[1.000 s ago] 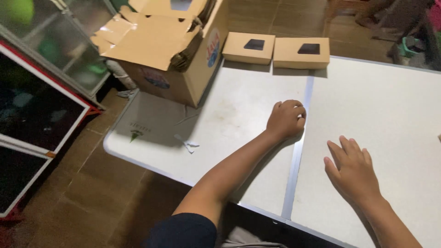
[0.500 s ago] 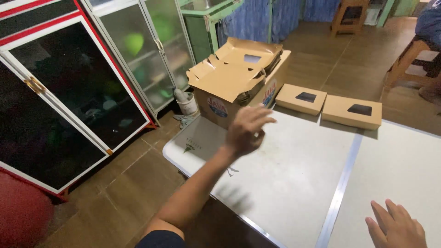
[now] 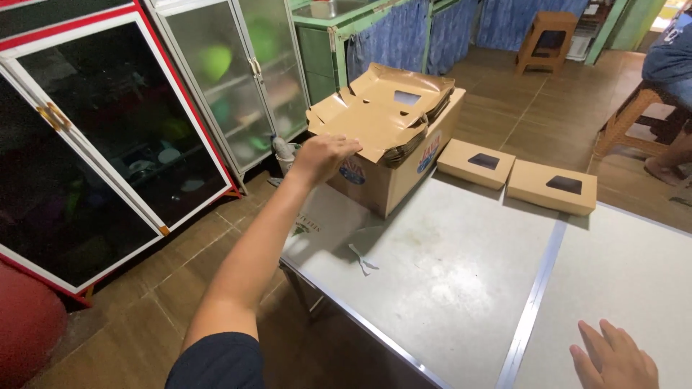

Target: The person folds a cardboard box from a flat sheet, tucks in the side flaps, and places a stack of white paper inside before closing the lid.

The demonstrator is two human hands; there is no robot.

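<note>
My left hand (image 3: 324,155) is stretched out to the big brown cardboard box (image 3: 393,173) at the table's far left corner, its fingers touching the stack of flat folded cartons (image 3: 375,119) that lies on top of the box. Whether the fingers grip a carton is not visible. My right hand (image 3: 613,358) lies flat and open on the white folding table (image 3: 461,281) at the near right. Two small closed brown window boxes (image 3: 476,163) (image 3: 552,187) sit side by side on the table's far edge.
Glass-door cabinets with red frames (image 3: 122,137) stand to the left on the tiled floor. A small scrap of paper (image 3: 362,261) lies on the table. A wooden stool (image 3: 546,39) is at the back; a seated person's leg (image 3: 667,162) shows at far right.
My left hand has lifted off the table and reached left and forward to the cartons on the big box. The view has swung left. My right hand stays flat on the table.
</note>
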